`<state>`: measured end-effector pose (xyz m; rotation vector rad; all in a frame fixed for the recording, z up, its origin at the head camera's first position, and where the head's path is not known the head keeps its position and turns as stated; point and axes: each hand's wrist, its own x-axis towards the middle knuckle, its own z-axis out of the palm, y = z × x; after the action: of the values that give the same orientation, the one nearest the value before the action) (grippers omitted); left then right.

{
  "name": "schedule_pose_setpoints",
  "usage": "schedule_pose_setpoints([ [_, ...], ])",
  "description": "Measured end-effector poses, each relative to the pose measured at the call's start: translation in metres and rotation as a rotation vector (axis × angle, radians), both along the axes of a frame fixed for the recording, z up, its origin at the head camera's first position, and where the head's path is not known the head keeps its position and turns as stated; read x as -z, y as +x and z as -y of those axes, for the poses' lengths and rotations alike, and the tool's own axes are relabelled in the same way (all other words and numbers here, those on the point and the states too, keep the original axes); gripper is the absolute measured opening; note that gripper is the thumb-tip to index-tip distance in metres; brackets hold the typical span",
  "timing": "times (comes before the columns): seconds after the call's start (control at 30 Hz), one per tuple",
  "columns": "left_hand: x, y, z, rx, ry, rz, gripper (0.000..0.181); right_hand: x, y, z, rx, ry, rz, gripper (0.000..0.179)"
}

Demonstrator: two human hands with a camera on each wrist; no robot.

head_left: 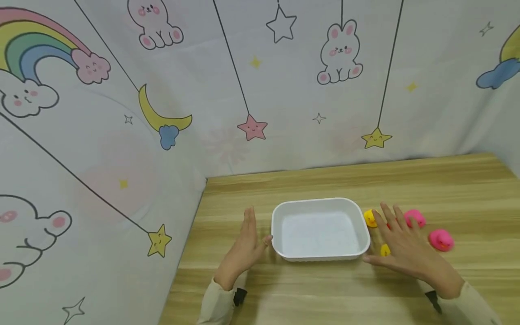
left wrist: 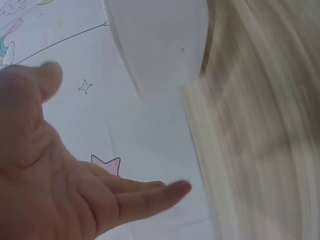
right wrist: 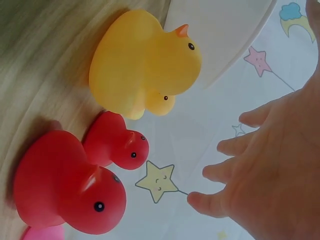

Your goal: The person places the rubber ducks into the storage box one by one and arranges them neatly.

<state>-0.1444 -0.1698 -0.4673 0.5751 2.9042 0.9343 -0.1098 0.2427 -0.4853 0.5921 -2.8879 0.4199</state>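
A white rectangular tub (head_left: 321, 259) stands on the table between both hands. My left hand (head_left: 243, 253), fingers straight and thumb apart, is held beside its left end with the thumb tip right at the rim. In the left wrist view, the palm (left wrist: 55, 185) faces the tub's side wall (left wrist: 160, 40) and holds nothing. Off the right end, my right hand (head_left: 406, 248) spreads its fingers above several rubber ducks, partly hiding them. The right wrist view shows a large yellow duck (right wrist: 130, 65) near the tub and two red ducks (right wrist: 50, 175) beside it.
Pink ducks (head_left: 441, 240) lie to the right of the right hand, and a yellow duck (head_left: 370, 218) sits near the tub's right rim. Behind the wood-grain table (head_left: 243, 187) hangs a white cloth (head_left: 284, 90) printed with rabbits and stars, which continues along the left side.
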Motion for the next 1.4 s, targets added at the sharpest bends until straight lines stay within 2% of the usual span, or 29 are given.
schedule_pose_setpoints([
  [0.13, 0.002, -0.003, 0.003, -0.014, 0.1, -0.015, 0.086, 0.0, 0.001, 0.0, -0.025, -0.063, 0.028, 0.118],
  [0.37, 0.007, -0.008, 0.006, -0.06, 0.167, 0.015, 0.081, 0.001, 0.0, -0.002, -0.047, -0.195, 0.097, 0.122],
  [0.5, 0.01, -0.013, 0.005, -0.094, 0.222, 0.074, 0.077, 0.001, -0.001, -0.008, -0.059, -0.236, 0.099, 0.122],
  [0.7, 0.01, -0.019, 0.0, -0.151, 0.393, 0.233, 0.068, 0.005, -0.004, -0.016, -0.082, -0.256, 0.046, 0.116],
  [0.83, 0.011, -0.022, -0.005, -0.19, 0.458, 0.287, 0.064, 0.007, -0.006, -0.025, -0.04, -0.258, 0.02, 0.109],
  [1.03, 0.017, -0.026, -0.014, -0.165, 0.521, 0.346, 0.06, 0.008, -0.005, -0.045, 0.037, -0.261, 0.034, 0.102],
  [1.13, 0.019, -0.028, -0.021, -0.171, 0.553, 0.375, 0.059, 0.007, -0.004, -0.057, 0.071, -0.261, 0.035, 0.1],
  [1.4, 0.017, -0.031, -0.029, -0.218, 0.563, 0.353, 0.053, 0.013, 0.0, -0.085, 0.141, -0.263, -0.042, 0.091],
])
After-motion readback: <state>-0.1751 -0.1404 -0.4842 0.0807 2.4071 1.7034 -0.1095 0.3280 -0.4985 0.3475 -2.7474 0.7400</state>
